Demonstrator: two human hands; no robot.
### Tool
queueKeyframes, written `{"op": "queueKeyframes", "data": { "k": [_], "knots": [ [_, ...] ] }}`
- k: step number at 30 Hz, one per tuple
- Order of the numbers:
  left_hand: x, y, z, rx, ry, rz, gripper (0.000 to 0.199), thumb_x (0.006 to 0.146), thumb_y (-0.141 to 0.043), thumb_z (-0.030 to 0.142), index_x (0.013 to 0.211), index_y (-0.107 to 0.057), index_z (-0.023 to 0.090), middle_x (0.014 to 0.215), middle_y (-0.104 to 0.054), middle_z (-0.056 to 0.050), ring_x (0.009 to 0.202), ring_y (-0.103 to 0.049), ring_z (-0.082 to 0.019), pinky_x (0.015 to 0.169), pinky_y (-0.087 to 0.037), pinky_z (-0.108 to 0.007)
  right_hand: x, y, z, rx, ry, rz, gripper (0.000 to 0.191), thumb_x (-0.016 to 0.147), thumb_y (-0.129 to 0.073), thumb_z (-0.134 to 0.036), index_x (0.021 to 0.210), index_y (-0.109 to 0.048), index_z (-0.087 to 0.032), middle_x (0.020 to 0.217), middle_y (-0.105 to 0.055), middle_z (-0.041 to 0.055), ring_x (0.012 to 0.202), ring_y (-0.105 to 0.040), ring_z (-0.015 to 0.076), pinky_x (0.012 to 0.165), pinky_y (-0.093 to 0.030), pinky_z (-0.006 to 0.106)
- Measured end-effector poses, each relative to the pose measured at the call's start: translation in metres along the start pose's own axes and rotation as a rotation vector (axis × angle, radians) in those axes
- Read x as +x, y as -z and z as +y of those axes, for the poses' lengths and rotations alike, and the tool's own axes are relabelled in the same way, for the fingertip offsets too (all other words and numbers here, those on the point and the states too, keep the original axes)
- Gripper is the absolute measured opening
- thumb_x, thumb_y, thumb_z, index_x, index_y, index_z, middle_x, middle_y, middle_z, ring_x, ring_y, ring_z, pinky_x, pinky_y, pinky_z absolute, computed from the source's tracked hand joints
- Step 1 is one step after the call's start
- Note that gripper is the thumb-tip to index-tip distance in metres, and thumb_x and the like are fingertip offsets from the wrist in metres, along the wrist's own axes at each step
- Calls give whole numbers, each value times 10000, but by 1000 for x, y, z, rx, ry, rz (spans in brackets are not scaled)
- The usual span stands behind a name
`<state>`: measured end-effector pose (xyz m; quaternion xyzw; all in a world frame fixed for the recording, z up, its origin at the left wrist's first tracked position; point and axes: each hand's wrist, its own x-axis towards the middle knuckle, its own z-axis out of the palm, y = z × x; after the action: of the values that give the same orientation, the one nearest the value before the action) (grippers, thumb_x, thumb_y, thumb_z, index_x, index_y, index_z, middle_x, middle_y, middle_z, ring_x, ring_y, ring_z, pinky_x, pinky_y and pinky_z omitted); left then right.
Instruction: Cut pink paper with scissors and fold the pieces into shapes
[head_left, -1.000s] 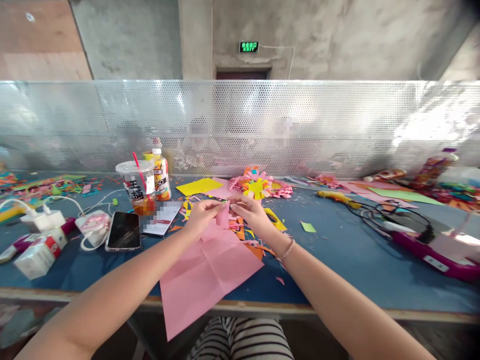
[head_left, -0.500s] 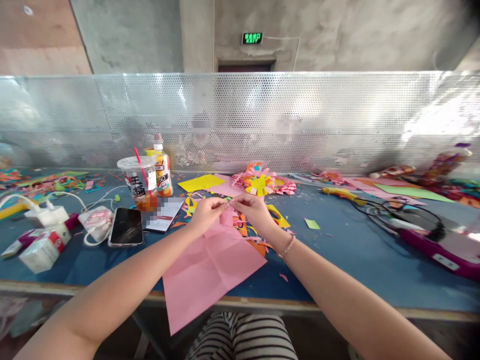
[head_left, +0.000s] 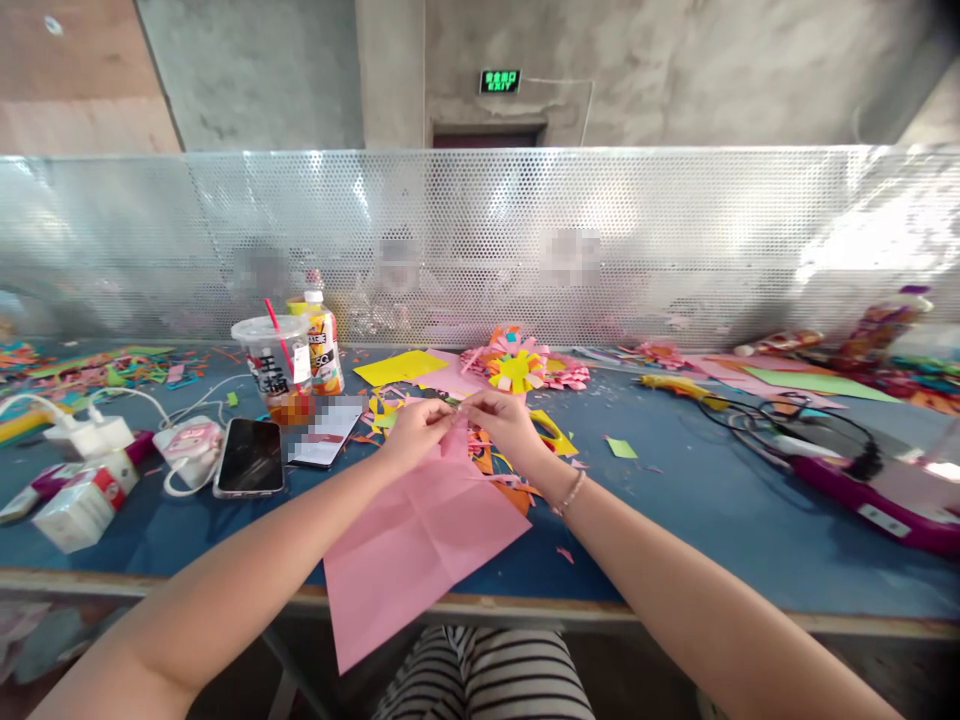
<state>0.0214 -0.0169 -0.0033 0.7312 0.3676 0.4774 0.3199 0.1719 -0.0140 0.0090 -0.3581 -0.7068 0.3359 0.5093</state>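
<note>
A creased sheet of pink paper (head_left: 427, 530) spreads out below my hands, one corner hanging over the table's front edge. My left hand (head_left: 420, 428) pinches the narrow upper end of the pink paper, thumb and forefinger together. Right beside it, my right hand (head_left: 501, 422) is closed on the same end, and the fingertips of both hands meet. Exactly how the paper is folded between the fingers is hidden. Just behind my hands lies a paper flower (head_left: 519, 368) with yellow petals on a pink fringed one. Yellow-handled scissors (head_left: 553, 432) rest by my right wrist.
To the left stand a plastic cup (head_left: 274, 365) with a straw, a bottle (head_left: 324, 345), a phone (head_left: 250, 457) and white chargers (head_left: 86, 437). Cables (head_left: 757, 425) and a purple power strip (head_left: 870, 500) lie right. A perforated metal screen (head_left: 480, 240) closes off the back; paper scraps are scattered about.
Both hands stay in nearly the same place, still pinching the pink paper. Its upper end has shifted slightly between the fingers, and the whole view has moved a little.
</note>
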Motion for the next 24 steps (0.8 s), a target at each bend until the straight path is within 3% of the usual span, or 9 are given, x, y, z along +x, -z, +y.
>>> {"op": "queueKeyframes", "data": {
  "k": [4,9,15,21,24],
  "knots": [
    [1,5,-4,37,23,-13,125,686,-540,234,724,-616,142,752,-627,-52,697,-561,-143,644,-429,-254,0,2,-2,-3,-2,0,130,674,-557,-273,637,-577,-151,594,-520,-13,569,-449,96,560,-365,238],
    [1,8,-2,-24,68,-49,188,686,-553,309,695,-620,134,610,-571,-19,536,-494,-107,549,-403,-248,1,3,-5,-19,-2,-13,170,689,-546,-317,650,-566,-152,614,-511,-11,575,-440,95,549,-354,234],
    [3,11,4,-122,121,60,181,659,-588,320,682,-591,141,587,-548,2,520,-465,-89,523,-371,-226,1,1,-4,-66,10,-99,197,688,-564,-333,627,-534,-148,557,-448,-33,505,-385,72,471,-303,213],
    [3,8,7,-173,177,126,196,656,-596,328,689,-582,136,564,-522,19,500,-449,-76,500,-359,-209,1,2,3,-174,76,36,150,707,-555,-300,670,-593,-159,561,-517,-6,485,-435,95,456,-340,228],
    [1,4,6,-358,289,174,282,689,-558,416,716,-561,135,598,-548,-1,500,-478,-76,494,-381,-208,0,6,3,-301,253,132,132,735,-542,-275,727,-642,-189,688,-603,35,624,-536,143,578,-430,273]
  ]
}}
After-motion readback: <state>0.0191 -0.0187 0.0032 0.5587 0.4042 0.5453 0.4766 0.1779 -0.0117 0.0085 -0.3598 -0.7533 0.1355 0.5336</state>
